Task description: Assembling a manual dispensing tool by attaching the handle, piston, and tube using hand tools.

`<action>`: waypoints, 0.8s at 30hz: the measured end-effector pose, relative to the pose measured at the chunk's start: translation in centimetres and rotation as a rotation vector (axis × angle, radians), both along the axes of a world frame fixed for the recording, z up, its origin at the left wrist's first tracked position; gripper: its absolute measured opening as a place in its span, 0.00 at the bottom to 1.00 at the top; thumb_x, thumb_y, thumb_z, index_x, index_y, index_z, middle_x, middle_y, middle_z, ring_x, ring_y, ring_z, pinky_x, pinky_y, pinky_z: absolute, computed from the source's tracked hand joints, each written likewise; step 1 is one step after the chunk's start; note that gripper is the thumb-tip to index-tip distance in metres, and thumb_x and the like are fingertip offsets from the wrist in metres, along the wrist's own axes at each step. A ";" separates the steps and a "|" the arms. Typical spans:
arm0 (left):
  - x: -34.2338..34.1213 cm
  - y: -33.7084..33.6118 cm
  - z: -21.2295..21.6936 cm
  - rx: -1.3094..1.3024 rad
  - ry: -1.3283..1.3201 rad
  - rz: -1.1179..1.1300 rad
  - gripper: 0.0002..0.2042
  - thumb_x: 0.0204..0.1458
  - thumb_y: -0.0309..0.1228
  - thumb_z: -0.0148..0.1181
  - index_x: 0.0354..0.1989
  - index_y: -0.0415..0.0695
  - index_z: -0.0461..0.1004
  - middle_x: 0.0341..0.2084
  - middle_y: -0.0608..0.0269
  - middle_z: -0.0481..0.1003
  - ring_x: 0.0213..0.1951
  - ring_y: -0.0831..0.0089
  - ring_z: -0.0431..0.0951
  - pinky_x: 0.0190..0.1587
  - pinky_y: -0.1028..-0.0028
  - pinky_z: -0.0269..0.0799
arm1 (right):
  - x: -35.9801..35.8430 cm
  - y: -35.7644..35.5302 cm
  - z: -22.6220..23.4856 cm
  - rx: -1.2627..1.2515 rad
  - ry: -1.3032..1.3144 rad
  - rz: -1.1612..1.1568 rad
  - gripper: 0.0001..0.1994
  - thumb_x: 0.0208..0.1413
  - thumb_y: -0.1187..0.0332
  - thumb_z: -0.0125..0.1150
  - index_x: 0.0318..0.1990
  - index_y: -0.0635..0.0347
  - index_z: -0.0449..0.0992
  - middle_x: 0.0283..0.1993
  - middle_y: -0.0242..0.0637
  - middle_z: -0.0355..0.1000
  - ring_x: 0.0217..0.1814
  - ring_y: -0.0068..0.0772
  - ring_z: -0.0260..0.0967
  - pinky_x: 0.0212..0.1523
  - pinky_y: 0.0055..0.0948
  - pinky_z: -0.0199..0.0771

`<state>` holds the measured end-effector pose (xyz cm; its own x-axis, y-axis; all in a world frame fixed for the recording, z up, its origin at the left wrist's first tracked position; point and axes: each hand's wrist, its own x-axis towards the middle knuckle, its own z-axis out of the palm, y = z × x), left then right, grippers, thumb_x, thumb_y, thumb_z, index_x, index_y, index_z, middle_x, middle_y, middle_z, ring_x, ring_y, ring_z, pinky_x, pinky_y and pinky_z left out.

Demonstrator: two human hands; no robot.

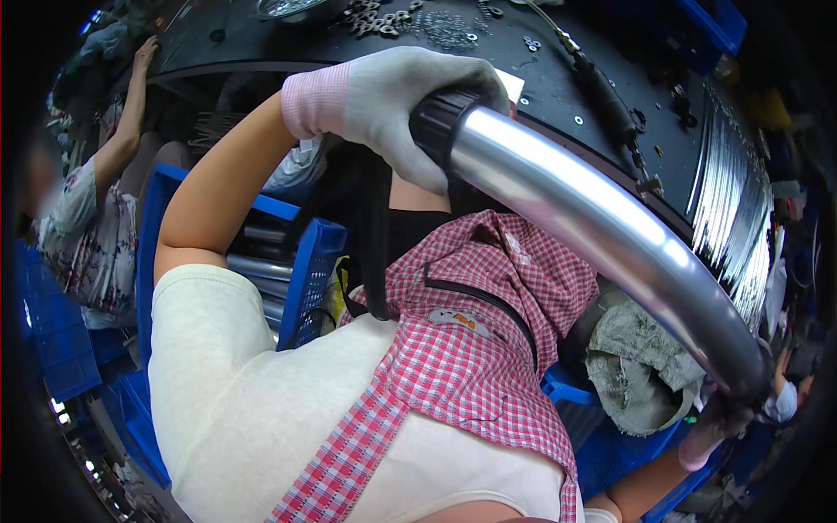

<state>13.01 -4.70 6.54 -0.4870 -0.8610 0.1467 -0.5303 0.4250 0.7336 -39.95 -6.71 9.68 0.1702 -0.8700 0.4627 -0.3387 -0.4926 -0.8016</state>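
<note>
A shiny metal tube [567, 192] slants across my front, from the upper middle down to the lower right; it looks curved in this view. My left hand [397, 100], in a grey glove with a pink cuff, is closed around the ribbed black collar [436, 129] at the tube's upper end. Down at the far right, my right hand [719, 427], gloved too, grips the tube near its other end. That end is dark, and the right fingers show only in part. A checked red apron [488, 349] lies beneath the tube.
On the dark worktable [532, 96] lie several small metal parts [384, 19], loose washers and a black cylindrical tool [602, 96] on a cable. Thin metal rods [732, 192] are bundled at right. A blue crate [318, 261] holds tubes; a sack [641, 357] stands right. Another person [87, 218] sits left.
</note>
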 end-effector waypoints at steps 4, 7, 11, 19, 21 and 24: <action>-0.2 5.4 2.2 -0.648 -0.276 0.305 0.35 0.27 0.36 0.76 0.49 0.42 0.68 0.48 0.50 0.72 0.49 0.54 0.73 0.53 0.65 0.68 | 5.5 -4.5 5.8 -0.901 0.561 0.052 0.42 0.57 0.33 0.36 0.49 0.76 0.68 0.51 0.58 0.68 0.46 0.50 0.71 0.41 0.41 0.74; 2.0 9.0 4.0 -0.931 -0.234 0.442 0.33 0.24 0.37 0.75 0.44 0.47 0.66 0.30 0.60 0.72 0.33 0.59 0.76 0.39 0.65 0.70 | 10.6 -5.7 4.6 -0.699 0.540 0.388 0.36 0.54 0.41 0.44 0.53 0.71 0.66 0.54 0.56 0.66 0.50 0.48 0.68 0.47 0.43 0.69; 3.9 19.9 -1.1 -1.250 -0.731 1.234 0.28 0.35 0.36 0.70 0.48 0.50 0.66 0.46 0.59 0.72 0.48 0.63 0.72 0.57 0.59 0.58 | 19.5 -5.6 0.4 -0.498 0.549 0.831 0.32 0.50 0.52 0.55 0.58 0.65 0.63 0.59 0.52 0.64 0.55 0.46 0.65 0.56 0.45 0.62; 2.4 39.8 -18.8 -0.721 1.499 2.001 0.36 0.52 0.41 0.62 0.65 0.39 0.53 0.60 0.49 0.60 0.61 0.62 0.61 0.59 0.61 0.64 | 40.7 17.6 -9.0 -0.640 0.115 1.878 0.17 0.36 0.65 0.68 0.38 0.55 0.76 0.44 0.36 0.69 0.52 0.45 0.69 0.45 0.42 0.75; 1.7 41.2 -18.9 -0.268 1.516 2.339 0.08 0.53 0.27 0.61 0.41 0.43 0.73 0.35 0.61 0.77 0.38 0.71 0.77 0.38 0.65 0.76 | 41.8 21.6 -12.0 -0.815 0.201 2.003 0.10 0.43 0.64 0.63 0.34 0.52 0.76 0.41 0.31 0.69 0.51 0.37 0.68 0.42 0.39 0.75; 2.4 47.3 -28.6 0.147 1.666 2.164 0.04 0.51 0.28 0.62 0.33 0.44 0.76 0.25 0.66 0.76 0.26 0.73 0.76 0.32 0.72 0.74 | 42.1 25.3 -15.7 -1.065 0.466 2.178 0.08 0.47 0.64 0.58 0.34 0.52 0.77 0.44 0.30 0.70 0.52 0.35 0.67 0.43 0.37 0.74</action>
